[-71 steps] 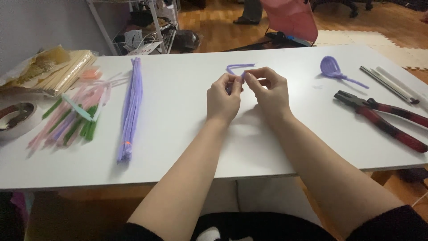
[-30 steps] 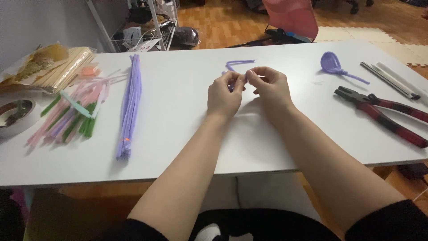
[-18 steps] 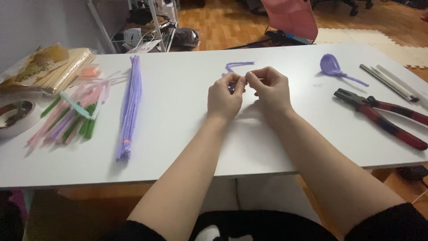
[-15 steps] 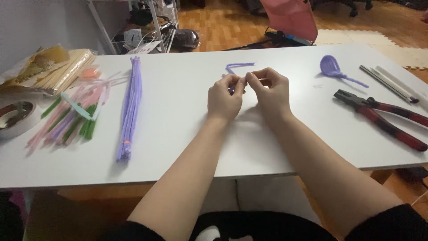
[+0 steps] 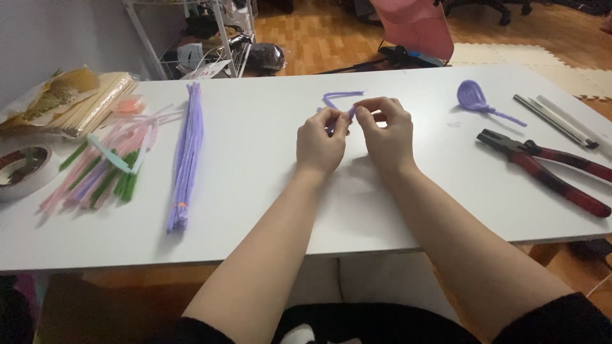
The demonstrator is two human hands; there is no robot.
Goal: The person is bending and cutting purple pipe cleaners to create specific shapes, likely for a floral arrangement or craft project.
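Left hand [image 5: 322,137] and right hand [image 5: 384,130]: fingertips pinched on one bent purple pipe cleaner [image 5: 340,102], held just above the white table [image 5: 268,210] at centre, close enough for fine bending | left: purple bundle [image 5: 186,159] | right: pliers [image 5: 542,171].

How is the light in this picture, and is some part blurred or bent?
Head view: soft, even light; faint shadows under both hands, left hand and right hand, on the white table. No strong glare. The purple wire is small but sharp enough. The table edges curve slightly from the wide lens; the pliers are clear.
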